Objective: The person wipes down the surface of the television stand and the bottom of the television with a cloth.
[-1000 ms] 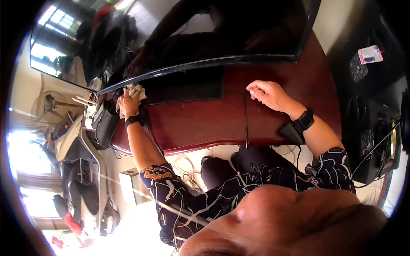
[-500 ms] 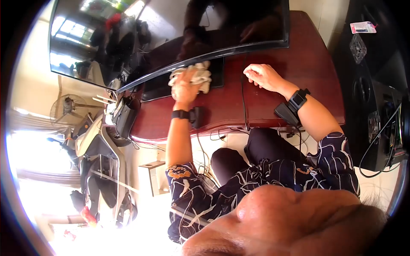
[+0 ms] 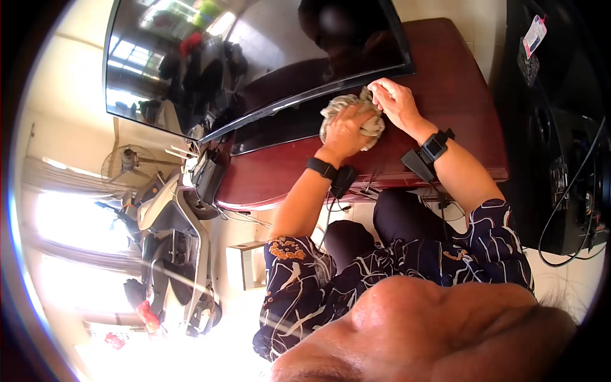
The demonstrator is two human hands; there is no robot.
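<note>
My left hand [image 3: 345,132] presses a crumpled, pale grey-beige cloth [image 3: 371,130] onto the dark red desk [image 3: 455,127], its fingers bent over the cloth. The cloth lies at the right end of the black monitor base [image 3: 273,127], under the lower edge of the large curved monitor [image 3: 254,57]. My right hand [image 3: 396,105] is just right of the cloth, fingers curled in and fingertips by its upper edge. What those fingers hold, if anything, is hidden. Each wrist wears a black strap with a small device.
A black cabinet or computer case [image 3: 554,140] with loose cables stands at the right, a small packet [image 3: 534,36] on top. At the left are a fan [image 3: 130,162], a black box-like device [image 3: 209,175] and a chair [image 3: 181,223]. Cables hang below the desk's front edge.
My left hand has slid the cloth rightward from the monitor base, close to my right hand. My right hand has shifted slightly up and right. The camera view has turned a little.
</note>
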